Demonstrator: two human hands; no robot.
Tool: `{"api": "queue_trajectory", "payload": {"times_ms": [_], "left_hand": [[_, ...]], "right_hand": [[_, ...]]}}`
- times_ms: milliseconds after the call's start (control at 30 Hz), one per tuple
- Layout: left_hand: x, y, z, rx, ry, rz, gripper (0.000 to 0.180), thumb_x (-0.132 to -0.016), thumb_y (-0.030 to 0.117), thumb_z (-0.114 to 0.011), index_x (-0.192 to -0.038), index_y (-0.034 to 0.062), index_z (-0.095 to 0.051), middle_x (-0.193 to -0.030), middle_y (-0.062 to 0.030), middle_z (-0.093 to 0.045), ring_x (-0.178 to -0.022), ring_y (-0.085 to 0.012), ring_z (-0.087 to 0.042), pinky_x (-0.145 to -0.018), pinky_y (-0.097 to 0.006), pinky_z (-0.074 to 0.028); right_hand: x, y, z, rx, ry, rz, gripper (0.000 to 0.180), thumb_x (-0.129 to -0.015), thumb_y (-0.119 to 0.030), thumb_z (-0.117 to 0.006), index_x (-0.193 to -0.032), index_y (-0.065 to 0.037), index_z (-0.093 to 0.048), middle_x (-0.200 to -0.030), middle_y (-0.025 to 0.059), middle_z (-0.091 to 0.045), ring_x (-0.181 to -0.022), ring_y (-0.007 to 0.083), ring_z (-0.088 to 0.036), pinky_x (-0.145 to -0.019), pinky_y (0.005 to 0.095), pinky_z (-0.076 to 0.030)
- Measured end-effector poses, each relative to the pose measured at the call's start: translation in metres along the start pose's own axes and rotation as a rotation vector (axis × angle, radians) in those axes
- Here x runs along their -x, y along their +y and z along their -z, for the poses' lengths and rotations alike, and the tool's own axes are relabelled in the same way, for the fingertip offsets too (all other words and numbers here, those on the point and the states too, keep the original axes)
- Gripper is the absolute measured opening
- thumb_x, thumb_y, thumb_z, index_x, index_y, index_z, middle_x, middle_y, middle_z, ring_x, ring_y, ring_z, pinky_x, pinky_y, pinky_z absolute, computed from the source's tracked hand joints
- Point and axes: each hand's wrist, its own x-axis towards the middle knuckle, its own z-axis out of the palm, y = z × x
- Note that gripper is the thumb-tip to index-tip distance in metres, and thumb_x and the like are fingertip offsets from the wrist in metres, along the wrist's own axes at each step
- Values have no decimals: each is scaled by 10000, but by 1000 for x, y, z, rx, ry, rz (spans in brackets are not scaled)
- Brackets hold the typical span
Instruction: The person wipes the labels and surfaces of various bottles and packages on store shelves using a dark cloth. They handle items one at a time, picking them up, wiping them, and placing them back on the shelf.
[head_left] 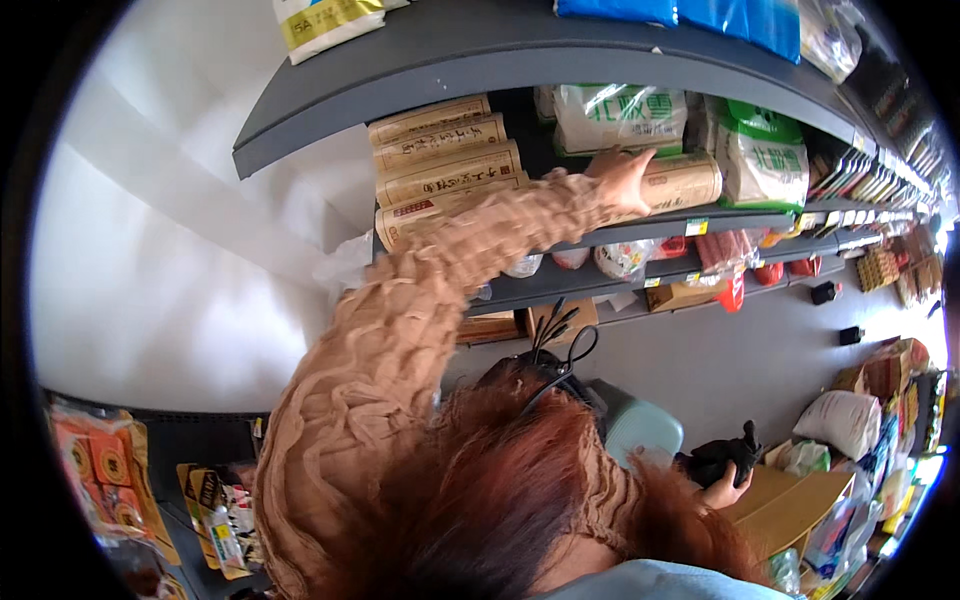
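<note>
My left arm, in a crinkled tan sleeve, reaches across to the shelf. There my left hand [622, 182] is closed around the left end of a beige paper-wrapped roll [685, 182], which lies on its side. Behind that roll is a white and green bag [620, 118]; another such bag [765, 160] stands to its right. Several similar paper-wrapped rolls [445, 160] lie stacked at the left of the same shelf, partly covered by my sleeve. Low at the right, my right hand [728, 487] holds a soft-looking black thing [722, 456] whose kind I cannot make out.
A dark grey upper shelf [530, 75] overhangs the rolls. Wrapped goods, among them a white patterned package [625, 259], sit on the shelf below. A pale green stool-like object [645, 428] is beside me. A cardboard box [795, 505] and a white sack [842, 422] stand at the right.
</note>
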Motion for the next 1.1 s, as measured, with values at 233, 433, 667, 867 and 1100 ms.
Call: {"api": "queue_trajectory", "payload": {"times_ms": [233, 433, 667, 867, 1100], "left_hand": [[107, -38, 109, 235, 248, -139, 801, -554, 265, -806, -1208, 12, -419, -1006, -164, -598, -923, -262, -589, -840, -346, -473], [127, -92, 139, 444, 271, 42, 869, -534, 280, -826, -1232, -29, -412, -1163, -168, -521, -1042, -237, -526, -927, -311, -404], [103, -83, 147, 603, 273, 153, 861, -552, 366, -808, -1194, -62, -426, -1152, -203, -505, -1009, -277, -535, -893, -346, -422], [128, -109, 171, -189, 336, 95, 722, -579, 396, -776, -1091, -45, -523, -1045, -187, -560, -946, -264, -540, -849, -315, -409], [149, -186, 191, 16, 107, 347, 692, -595, 352, -768, -1136, 1, -518, -1071, -197, -556, -971, -293, -539, -866, -340, -411]], "right_hand": [[19, -36, -44, -23, -67, 13, 435, -717, 32, -558, -1147, 0, -505, -1056, 117, -552, -928, 209, -534, -841, 329, -443], [8, -31, -37, 59, -102, 20, 459, -684, -37, -623, -1133, -20, -528, -1041, 115, -558, -926, 222, -535, -859, 320, -434], [-1, -39, -54, 48, -170, 46, 455, -696, -28, -629, -1140, -41, -533, -1042, 118, -568, -928, 211, -539, -863, 311, -433], [14, -44, -62, 23, -175, 34, 471, -698, -14, -609, -1159, -41, -521, -1050, 103, -569, -953, 207, -537, -880, 315, -421], [4, -29, -33, 207, -101, 63, 464, -702, -82, -614, -1157, -55, -528, -1032, 102, -576, -925, 197, -541, -858, 304, -417]]}}
